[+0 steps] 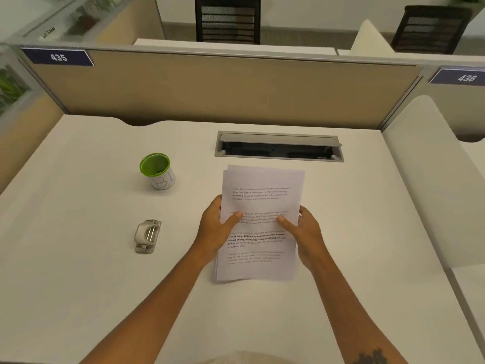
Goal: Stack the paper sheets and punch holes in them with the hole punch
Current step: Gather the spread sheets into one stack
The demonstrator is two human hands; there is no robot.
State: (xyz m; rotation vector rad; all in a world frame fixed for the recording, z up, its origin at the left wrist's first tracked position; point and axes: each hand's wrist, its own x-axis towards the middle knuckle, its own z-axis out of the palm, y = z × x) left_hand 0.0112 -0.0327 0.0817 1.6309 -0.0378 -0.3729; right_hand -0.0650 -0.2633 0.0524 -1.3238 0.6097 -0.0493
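Now the paper sheets (258, 224) sit between my two hands, over the middle of the white desk (78, 258); they are printed with short blocks of text, and their edges do not line up, since a second corner peeks out at the top left and another edge shows along the lower left; I can make out at least two sheets, though the exact count I cannot tell. My left hand (216, 229) grips the left edge, thumb pressed flat on the printed face and fingers curled behind; my right hand (304, 232) grips the right edge the same way, thumb on top, fingers hidden under the paper. Whether the bottom edge of the stack touches the desk I cannot tell.

One metal hole punch (147, 236) lies on the desk to the left of my left hand, apart from the sheets, handle up; nothing is in it. Farther back on that side stands one green-rimmed cup (158, 170) with a white label and handwritten marks, upright. Beyond the top of the sheets one grey cable tray (279, 146) is set into the desk, its lid lifted. Behind that runs a tan partition (223, 90) bearing two blue number plates, 435 (58, 57) and 436 (465, 78); past it stand two black mesh chairs (227, 19).
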